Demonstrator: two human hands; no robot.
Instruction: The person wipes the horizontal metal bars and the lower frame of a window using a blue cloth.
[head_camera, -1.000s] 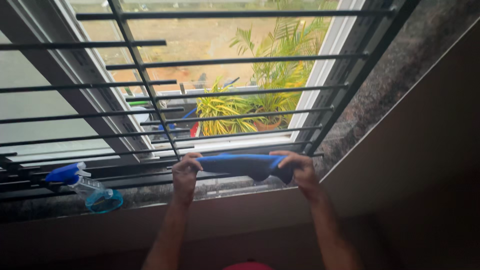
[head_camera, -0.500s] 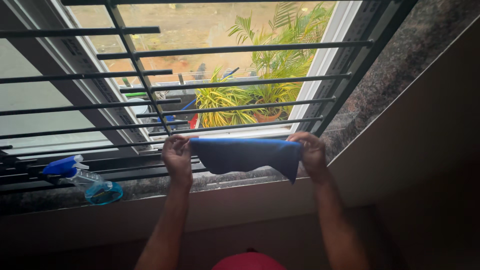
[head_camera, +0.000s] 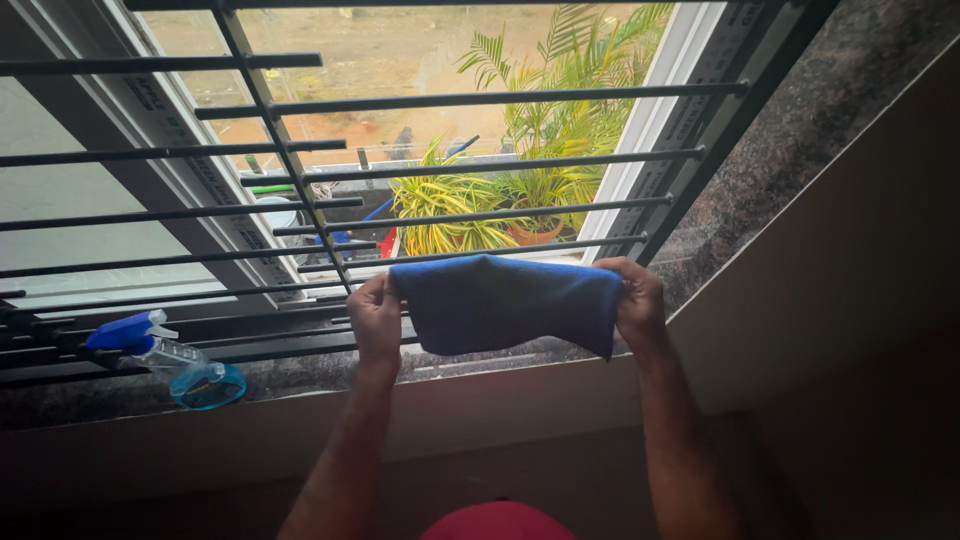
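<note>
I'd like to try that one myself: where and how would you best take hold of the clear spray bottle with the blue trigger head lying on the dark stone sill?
Probably around the clear spray bottle's narrow neck, just behind the blue trigger head, coming from above on the room side. It lies tipped over on the dark stone window sill, head toward the black metal window bars, so the far side is crowded.

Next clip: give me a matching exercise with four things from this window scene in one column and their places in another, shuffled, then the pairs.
Things:
1. blue cloth
2. spray bottle
3. potted plants
4. left hand

Places:
A. lying on the stone sill, far left
B. outside, behind the window bars
C. stretched between both hands
D. gripping the cloth's left edge

Pairs: 1-C, 2-A, 3-B, 4-D
</note>
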